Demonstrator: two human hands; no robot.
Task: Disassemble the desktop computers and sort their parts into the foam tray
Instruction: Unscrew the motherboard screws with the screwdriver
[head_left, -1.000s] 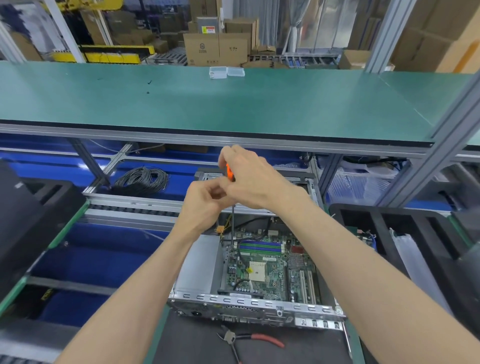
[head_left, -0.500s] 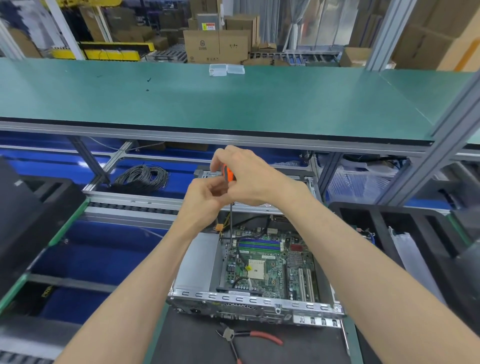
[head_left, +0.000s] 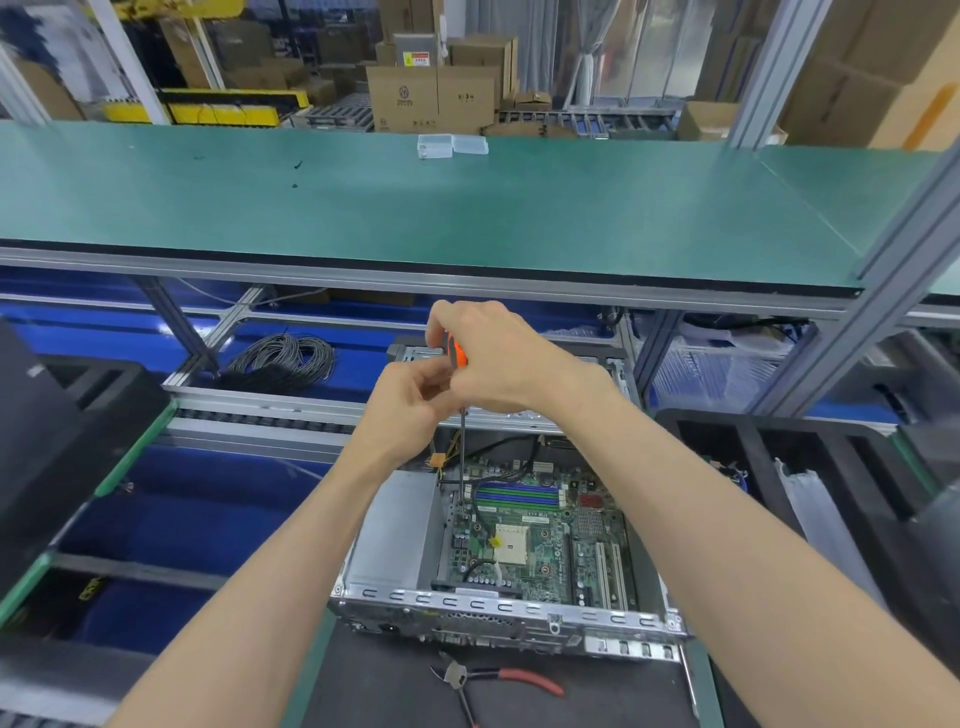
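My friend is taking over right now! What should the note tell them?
Right hand grips the orange screwdriver handle; left hand holds it just below.
Its shaft stands upright, tip down on the motherboard near the far-left corner, inside the open computer case.
Done: cover is off.
Left: undo the board's screws, lift parts out, sort them into the black foam tray on the right.
Red-handled cutters lie before the case.
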